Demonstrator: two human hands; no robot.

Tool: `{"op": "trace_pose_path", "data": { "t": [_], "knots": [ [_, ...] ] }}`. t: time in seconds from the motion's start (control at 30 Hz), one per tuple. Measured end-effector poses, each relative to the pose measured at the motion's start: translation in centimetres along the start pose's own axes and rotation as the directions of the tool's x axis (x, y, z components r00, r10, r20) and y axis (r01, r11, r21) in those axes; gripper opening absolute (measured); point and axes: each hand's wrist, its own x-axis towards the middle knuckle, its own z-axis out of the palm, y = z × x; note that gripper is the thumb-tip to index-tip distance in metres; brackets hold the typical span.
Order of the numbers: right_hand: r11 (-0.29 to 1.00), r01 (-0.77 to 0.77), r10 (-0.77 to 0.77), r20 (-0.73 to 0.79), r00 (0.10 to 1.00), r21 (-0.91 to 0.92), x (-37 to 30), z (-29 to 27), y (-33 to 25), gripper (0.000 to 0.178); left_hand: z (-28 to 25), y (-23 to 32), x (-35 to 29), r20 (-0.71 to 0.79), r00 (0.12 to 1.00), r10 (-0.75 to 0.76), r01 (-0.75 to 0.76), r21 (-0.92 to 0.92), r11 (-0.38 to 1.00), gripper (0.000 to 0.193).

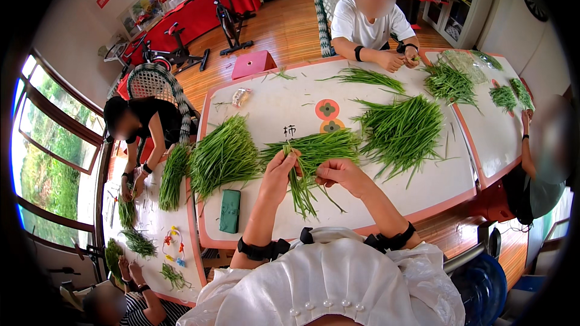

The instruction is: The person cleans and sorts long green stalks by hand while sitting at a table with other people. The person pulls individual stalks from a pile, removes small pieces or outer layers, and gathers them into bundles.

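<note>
My left hand (pixel 278 176) is closed around a small bunch of long, thin green stalks (pixel 300 196), which look like chives. Their lower ends hang down over the table edge nearest me. Just right of the bunch, my right hand (pixel 339 174) has thumb and fingers pinched together; what sits between the fingertips is too small to make out. Behind both hands lies a loose pile of the same stalks (pixel 329 147). Larger heaps lie on either side, a left heap (pixel 225 156) and a right heap (pixel 403 133).
A dark green pouch (pixel 229 211) lies left of my forearm on the white table (pixel 272 93). Across it sits a person in white (pixel 374 24) handling stalks. A person in black (pixel 151 121) works at the left table; others sit lower left and right. A pink stool (pixel 252 63) stands behind.
</note>
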Motion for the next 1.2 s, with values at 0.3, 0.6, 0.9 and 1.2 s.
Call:
{"op": "trace_pose_path", "data": {
  "t": [0.3,0.6,0.9,1.2],
  "knots": [
    [0.986,0.107,-0.083,-0.174,0.981,0.132,-0.1,-0.2,1.0,0.017,1.1,-0.9,0.0,-0.050,0.997,0.060,-0.059,0.022,0.998,0.018],
    [0.968,0.059,-0.009,-0.200,0.980,0.243,-3.5,-3.3,0.6,0.014,0.5,0.4,0.2,-0.114,0.992,0.062,-0.076,-0.127,0.989,0.018],
    [0.919,0.155,0.013,-0.422,0.907,0.362,-11.6,-9.4,3.6,0.011,-0.4,1.8,0.5,-0.138,0.989,0.044,-0.071,-0.202,0.977,0.016],
    [0.980,-0.140,0.198,-0.644,0.739,0.140,-19.0,-11.5,7.2,0.017,0.0,2.6,1.1,-0.079,0.995,0.052,-0.069,-0.227,0.971,0.015]
  ]
}}
